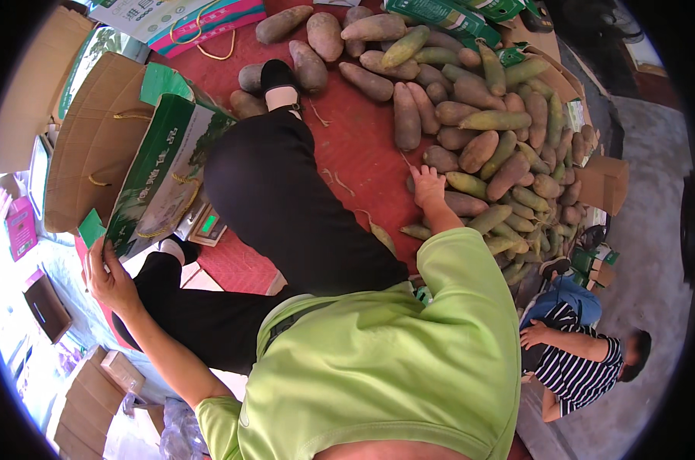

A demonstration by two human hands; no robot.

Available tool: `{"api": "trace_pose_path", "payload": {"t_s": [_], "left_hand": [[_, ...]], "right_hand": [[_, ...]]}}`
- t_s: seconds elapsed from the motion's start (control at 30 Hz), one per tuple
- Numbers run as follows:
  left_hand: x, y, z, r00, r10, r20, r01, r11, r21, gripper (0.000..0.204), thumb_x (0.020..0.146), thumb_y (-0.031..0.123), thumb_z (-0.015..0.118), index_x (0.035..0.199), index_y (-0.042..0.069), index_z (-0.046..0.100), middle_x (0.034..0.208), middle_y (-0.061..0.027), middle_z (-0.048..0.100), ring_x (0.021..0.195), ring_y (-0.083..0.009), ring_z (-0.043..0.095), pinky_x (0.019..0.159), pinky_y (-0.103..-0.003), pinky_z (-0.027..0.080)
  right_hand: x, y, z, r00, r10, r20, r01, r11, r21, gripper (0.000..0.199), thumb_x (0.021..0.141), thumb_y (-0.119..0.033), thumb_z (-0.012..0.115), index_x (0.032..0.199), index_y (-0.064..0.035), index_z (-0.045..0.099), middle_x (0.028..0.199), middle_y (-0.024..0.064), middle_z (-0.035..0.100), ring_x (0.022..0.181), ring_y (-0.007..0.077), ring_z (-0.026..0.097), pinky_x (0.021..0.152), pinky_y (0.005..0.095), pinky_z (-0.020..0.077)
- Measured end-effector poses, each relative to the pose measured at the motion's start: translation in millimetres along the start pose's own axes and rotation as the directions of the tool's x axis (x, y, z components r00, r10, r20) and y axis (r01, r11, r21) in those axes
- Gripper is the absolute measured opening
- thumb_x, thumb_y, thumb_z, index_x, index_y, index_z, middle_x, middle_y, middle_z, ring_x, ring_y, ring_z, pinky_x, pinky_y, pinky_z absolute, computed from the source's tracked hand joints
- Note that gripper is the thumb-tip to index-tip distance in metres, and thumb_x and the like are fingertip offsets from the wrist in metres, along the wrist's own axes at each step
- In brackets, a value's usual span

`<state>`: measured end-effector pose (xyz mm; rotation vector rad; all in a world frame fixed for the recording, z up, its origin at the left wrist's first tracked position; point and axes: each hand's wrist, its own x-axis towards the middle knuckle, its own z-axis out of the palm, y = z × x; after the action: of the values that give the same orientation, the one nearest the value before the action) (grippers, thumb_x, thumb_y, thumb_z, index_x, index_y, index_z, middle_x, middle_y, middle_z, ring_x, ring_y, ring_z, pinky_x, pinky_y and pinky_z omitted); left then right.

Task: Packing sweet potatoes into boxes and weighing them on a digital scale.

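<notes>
My left hand [111,280] grips the lower corner of a green and white carton [152,172], thumb on the printed side. The carton stands tilted on a scale [207,225] with a lit green display, and its brown flap is folded out to the left. At the near edge of the pile of radishes [470,153], my right hand [429,187] has its fingers bent over a brownish radish with a thin root tail. Most of that radish is hidden under the hand. The radishes around it are long, some green and some reddish brown with soil.
The radishes lie on a red cloth [347,165]. More cartons [186,23] stand at the far left. Open brown boxes [87,402] and clear plastic [180,429] lie at the lower left. At right, a person in a striped shirt [574,360] is beside the pile.
</notes>
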<state>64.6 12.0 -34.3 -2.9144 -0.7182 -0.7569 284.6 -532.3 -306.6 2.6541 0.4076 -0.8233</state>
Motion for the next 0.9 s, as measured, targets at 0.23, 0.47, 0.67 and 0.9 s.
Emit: {"api": "trace_pose_path", "payload": {"t_s": [0.23,0.47,0.67,0.9], "left_hand": [[-1.2,2.2,-2.8,1.0,-0.016,0.021,0.016,1.0,-0.019,0.013,0.083,0.003,0.063,0.095,0.006,0.067,0.087,-0.009,0.068,0.08,-0.0259,0.064,0.075,-0.035,0.046],[-1.1,6.1,-9.9,1.0,-0.023,0.018,0.024,0.999,-0.047,0.01,0.082,0.005,0.064,0.091,0.009,0.067,0.086,-0.0062,0.067,0.081,-0.0242,0.064,0.075,-0.034,0.043],[10.2,16.4,-15.6,0.999,-0.02,0.024,0.022,0.998,-0.052,0.009,0.082,0.006,0.064,0.09,0.009,0.067,0.083,-0.0059,0.067,0.082,-0.0237,0.063,0.076,-0.033,0.043],[2.9,10.0,-17.4,1.0,-0.013,0.024,0.014,0.999,-0.043,0.008,0.082,0.013,0.065,0.09,0.011,0.066,0.084,-0.0023,0.065,0.081,-0.0223,0.062,0.073,-0.035,0.042]], "right_hand": [[19.9,-7.6,26.4,0.996,-0.08,-0.043,0.074,0.99,-0.122,0.03,0.083,-0.015,0.061,0.112,-0.017,0.055,0.115,0.0059,0.053,0.11,0.0249,0.052,0.086,0.0423,0.0461],[12.1,-15.8,-8.6,0.995,-0.029,-0.095,0.033,0.999,0.039,0.045,0.071,-0.014,0.072,0.112,-0.0133,0.053,0.112,0.01,0.055,0.108,0.0316,0.053,0.088,0.0452,0.0471],[23.0,-19.0,-35.4,0.961,0.09,-0.262,0.081,0.815,0.574,0.072,0.058,-0.019,0.085,0.12,-0.0082,0.05,0.117,0.018,0.054,0.108,0.0412,0.052,0.092,0.0458,0.0459],[20.9,-70.1,-150.4,0.86,0.05,-0.508,0.476,0.281,0.833,0.062,0.067,-0.009,0.081,0.12,0.0007,0.049,0.115,0.0126,0.057,0.103,0.0213,0.057,0.088,0.0328,0.0473]]}}
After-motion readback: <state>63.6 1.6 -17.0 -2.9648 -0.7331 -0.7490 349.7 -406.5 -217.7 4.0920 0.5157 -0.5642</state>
